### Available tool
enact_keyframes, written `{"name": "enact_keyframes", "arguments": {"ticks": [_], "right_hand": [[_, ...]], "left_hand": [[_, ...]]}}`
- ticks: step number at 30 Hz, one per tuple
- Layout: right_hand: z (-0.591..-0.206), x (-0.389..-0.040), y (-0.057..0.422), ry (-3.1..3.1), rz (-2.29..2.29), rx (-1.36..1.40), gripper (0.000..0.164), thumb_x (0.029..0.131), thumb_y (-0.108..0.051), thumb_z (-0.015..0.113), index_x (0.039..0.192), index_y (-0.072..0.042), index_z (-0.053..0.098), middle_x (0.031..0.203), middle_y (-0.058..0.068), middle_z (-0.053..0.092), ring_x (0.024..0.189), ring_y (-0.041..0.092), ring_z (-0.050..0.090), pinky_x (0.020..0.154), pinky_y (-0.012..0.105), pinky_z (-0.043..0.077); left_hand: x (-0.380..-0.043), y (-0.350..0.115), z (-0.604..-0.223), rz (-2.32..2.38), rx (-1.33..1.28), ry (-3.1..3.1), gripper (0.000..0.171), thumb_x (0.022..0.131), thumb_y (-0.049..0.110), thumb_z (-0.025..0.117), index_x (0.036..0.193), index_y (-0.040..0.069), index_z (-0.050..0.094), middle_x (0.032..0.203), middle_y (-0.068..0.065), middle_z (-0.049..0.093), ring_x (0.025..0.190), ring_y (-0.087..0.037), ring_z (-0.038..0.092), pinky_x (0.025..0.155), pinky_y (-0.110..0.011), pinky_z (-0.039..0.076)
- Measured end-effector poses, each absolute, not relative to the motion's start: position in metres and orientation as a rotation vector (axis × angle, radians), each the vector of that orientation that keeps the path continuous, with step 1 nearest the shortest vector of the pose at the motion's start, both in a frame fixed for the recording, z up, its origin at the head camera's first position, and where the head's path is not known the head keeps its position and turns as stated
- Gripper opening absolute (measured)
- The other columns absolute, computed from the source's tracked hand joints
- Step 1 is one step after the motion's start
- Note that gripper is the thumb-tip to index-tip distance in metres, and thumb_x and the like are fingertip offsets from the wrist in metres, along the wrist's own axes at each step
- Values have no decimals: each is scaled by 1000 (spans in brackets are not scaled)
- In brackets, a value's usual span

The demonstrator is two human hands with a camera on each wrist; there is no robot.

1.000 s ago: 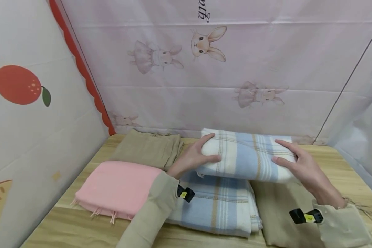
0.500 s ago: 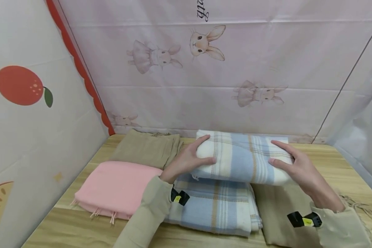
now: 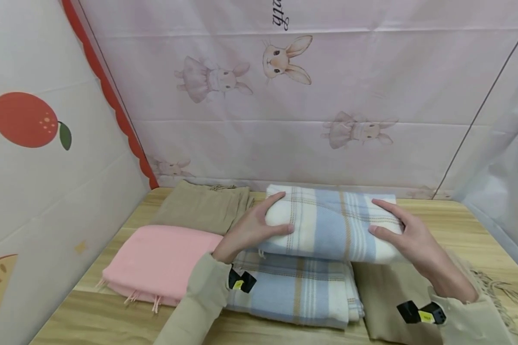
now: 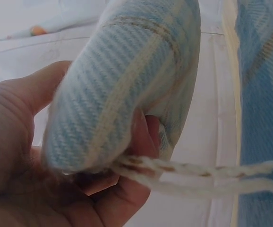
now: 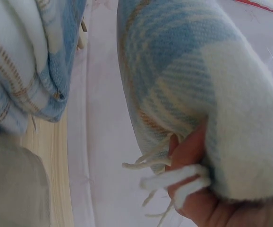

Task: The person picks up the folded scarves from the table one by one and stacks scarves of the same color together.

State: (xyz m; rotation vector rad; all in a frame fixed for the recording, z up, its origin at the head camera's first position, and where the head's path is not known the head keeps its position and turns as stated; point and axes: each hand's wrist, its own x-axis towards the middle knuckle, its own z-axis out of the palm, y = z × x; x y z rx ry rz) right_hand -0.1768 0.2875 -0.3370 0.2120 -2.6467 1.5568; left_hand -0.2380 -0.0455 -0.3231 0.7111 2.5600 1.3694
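Observation:
A folded blue and white plaid scarf [image 3: 328, 220] is held up between both hands, one at each end. My left hand [image 3: 252, 227] grips its left end, thumb on top and other fingers curled beneath, as the left wrist view shows. At the opposite end my right hand [image 3: 414, 235] holds it the same way, with white fringe [image 5: 174, 179] hanging by the fingers in the right wrist view. Close below lies a second folded plaid scarf [image 3: 285, 297] of the same pattern, its back part hidden by the raised one.
Left of the plaid scarf on the table lies a folded pink scarf [image 3: 155, 263] with fringe. Behind that sits a folded khaki scarf [image 3: 203, 206]. Another khaki scarf [image 3: 388, 302] is at the right, partly under my right arm. A printed backdrop [image 3: 241, 143] stands behind the wooden table [image 3: 479, 235].
Both hands have moved slightly left and down with the raised plaid scarf, bringing it closer over the lower one. The other scarves have stayed in place.

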Motion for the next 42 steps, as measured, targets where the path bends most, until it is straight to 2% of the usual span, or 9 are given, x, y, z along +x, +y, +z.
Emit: {"name": "enact_keyframes", "arguments": {"ticks": [2, 4, 7, 10, 12, 20, 30, 37, 42], "right_hand": [[-337, -176, 287, -2644, 1554, 220, 72, 102, -19, 65, 160, -5, 27, 160, 31, 21, 135, 42, 37, 85, 18, 46], [-337, -175, 286, -2640, 1557, 227, 72, 101, -20, 65, 160, -5, 28, 160, 30, 21, 135, 42, 38, 86, 19, 46], [-338, -174, 284, -2631, 1551, 225, 70, 101, -21, 66, 160, -5, 30, 157, 30, 27, 121, 23, 50, 79, 20, 50], [-339, -174, 282, -2631, 1558, 216, 70, 101, -22, 66, 160, -7, 30, 154, 29, 31, 109, 5, 51, 76, 23, 52], [-339, -173, 280, -2633, 1560, 217, 70, 101, -22, 66, 160, -7, 30, 154, 29, 31, 109, 3, 50, 78, 22, 51], [-341, -170, 273, -2631, 1566, 215, 70, 100, -19, 68, 159, -7, 32, 154, 29, 33, 113, 12, 49, 79, 21, 50], [-340, -166, 267, -2589, 1682, 254, 69, 101, -16, 66, 159, -6, 31, 149, 30, 38, 102, 4, 57, 74, 28, 55], [-343, -162, 263, -2599, 1652, 270, 68, 100, -15, 66, 158, -4, 34, 150, 30, 37, 105, 4, 55, 74, 28, 55], [-345, -161, 260, -2634, 1644, 282, 68, 100, -18, 66, 159, -7, 33, 156, 29, 30, 129, 29, 46, 82, 20, 49]], "left_hand": [[-236, -47, -323, 1353, 697, 2574, 82, 91, 34, 78, 160, 25, 35, 163, -4, 32, 148, -32, 28, 111, -63, 31], [-234, -49, -323, 1347, 677, 2579, 83, 90, 34, 79, 160, 26, 35, 163, -2, 32, 148, -32, 28, 111, -63, 30], [-233, -52, -324, 1361, 661, 2570, 84, 89, 34, 79, 160, 26, 35, 163, 0, 32, 149, -31, 27, 112, -63, 29], [-231, -55, -325, 1392, 659, 2550, 84, 89, 34, 80, 160, 27, 35, 163, 0, 32, 149, -31, 26, 112, -63, 28], [-230, -58, -325, 1403, 660, 2547, 84, 89, 34, 80, 160, 28, 35, 163, 0, 32, 149, -31, 26, 112, -63, 29], [-225, -66, -329, 1421, 656, 2531, 82, 90, 34, 79, 159, 27, 36, 163, -2, 32, 150, -30, 25, 111, -62, 32], [-218, -74, -334, 1393, 656, 2574, 81, 90, 35, 79, 159, 27, 37, 162, -1, 34, 149, -31, 26, 111, -63, 31], [-212, -80, -335, 1396, 631, 2572, 82, 89, 37, 80, 158, 29, 38, 162, -1, 34, 148, -31, 28, 111, -63, 30], [-212, -87, -341, 1423, 598, 2551, 82, 88, 36, 81, 158, 30, 38, 163, 0, 32, 149, -31, 25, 111, -64, 29]]}}
